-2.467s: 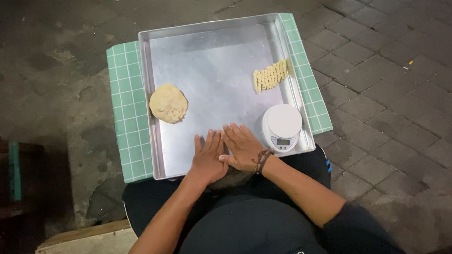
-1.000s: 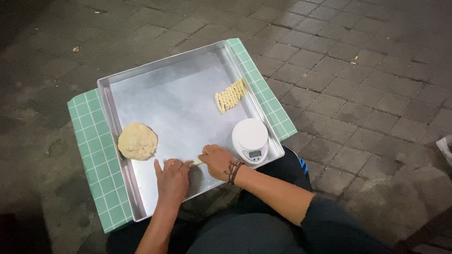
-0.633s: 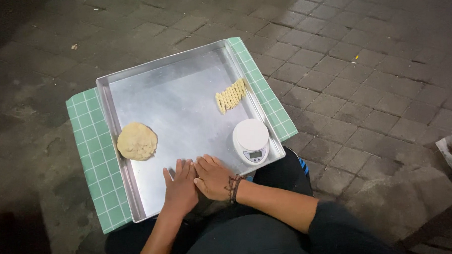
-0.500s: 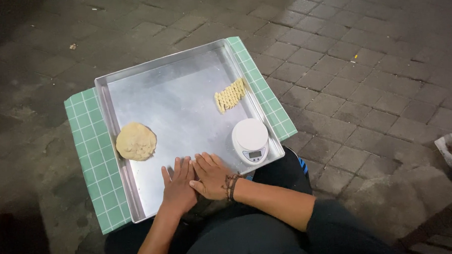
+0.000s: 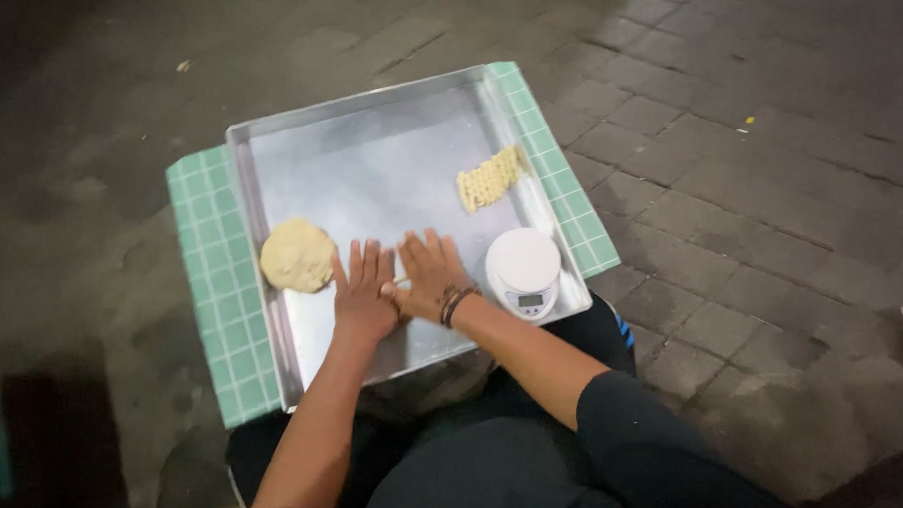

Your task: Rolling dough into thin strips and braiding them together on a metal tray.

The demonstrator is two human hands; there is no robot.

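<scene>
A shallow metal tray rests on a green checked mat over my lap. My left hand and my right hand lie flat, palms down, side by side on the tray's near half, fingers spread. A thin pale bit of dough shows between them; whatever else is under the palms is hidden. A flat round lump of dough sits just left of my left hand. A row of thin dough sticks lies at the far right. My right wrist carries dark bracelets.
A small white digital kitchen scale stands in the tray's near right corner, close to my right wrist. Dark paving stones surround the mat. The tray has raised rims on all sides.
Both hands have slid forward from the tray's near edge towards its middle, staying flat and side by side. The view has shifted a little; dough lump, sticks and scale stay put.
</scene>
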